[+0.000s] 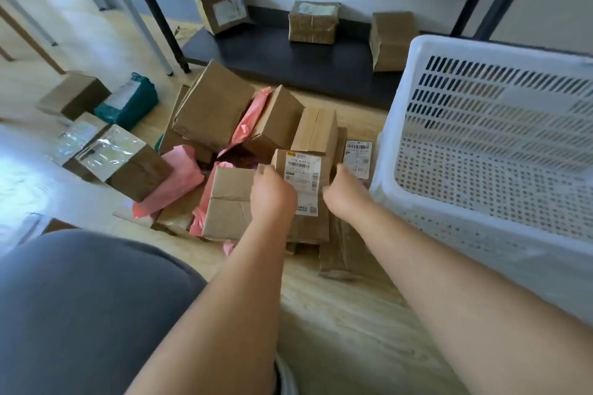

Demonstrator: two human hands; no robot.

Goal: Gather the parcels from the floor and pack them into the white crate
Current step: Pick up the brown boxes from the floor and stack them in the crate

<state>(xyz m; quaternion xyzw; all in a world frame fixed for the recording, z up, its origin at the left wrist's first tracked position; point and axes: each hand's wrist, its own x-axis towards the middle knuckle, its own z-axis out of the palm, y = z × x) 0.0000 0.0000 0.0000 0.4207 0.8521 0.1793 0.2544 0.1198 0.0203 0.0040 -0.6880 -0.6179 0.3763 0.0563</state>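
Both hands down on parcel pile on floor. Left hand (272,194) grips left edge of labelled box (303,189), fingers curled over its top corner. Right hand (345,194) on box's right side, fingers hidden, grip unclear. Pink mailers (179,179) wedged among brown boxes. White crate (487,144) just right of pile, tilted, nothing visible inside. Three more boxes on low black shelf (288,58) behind.

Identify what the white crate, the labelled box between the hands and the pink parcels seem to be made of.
White crate: likely moulded plastic, slotted perforated walls.
Labelled box: matte brown cardboard, taped, white printed paper label.
Pink parcels: probably thin plastic mailer film, soft and wrinkled.
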